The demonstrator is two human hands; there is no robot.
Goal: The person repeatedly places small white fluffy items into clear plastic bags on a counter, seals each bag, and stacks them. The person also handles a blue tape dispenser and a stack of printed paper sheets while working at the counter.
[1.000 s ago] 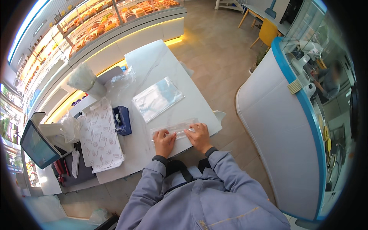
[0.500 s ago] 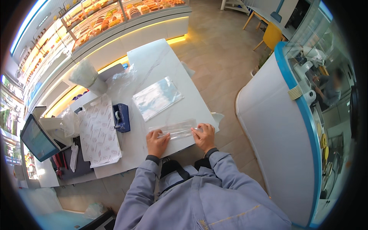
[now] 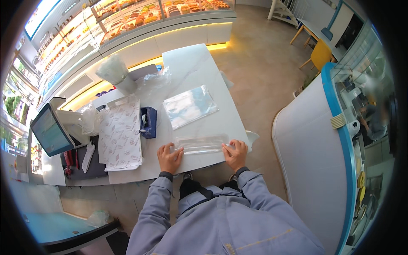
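Observation:
A clear plastic bag (image 3: 202, 144) lies folded into a long, narrow strip along the near edge of the white marbled table. At its left end, my left hand (image 3: 169, 158) pinches the plastic between thumb and fingers. My right hand (image 3: 236, 154) grips the opposite end with curled fingers. Both hands rest low, against the tabletop. Just beyond them is a flat stack of clear plastic bags (image 3: 191, 106), shiny with reflections. A blue tape dispenser (image 3: 148, 122) stands to the left of that stack.
Printed paper sheets (image 3: 120, 134) are piled left of the dispenser, with a touchscreen register (image 3: 52, 129) beyond. Behind them stands a bag-lined bin (image 3: 124, 83). Crumpled plastic (image 3: 155, 79) lies near the table's far side. A curved white counter (image 3: 306, 140) with blue trim rises at right.
My hands are farther apart, the left one having moved outward along the folded bag. The whole view has shifted, so the table sits farther right in the picture.

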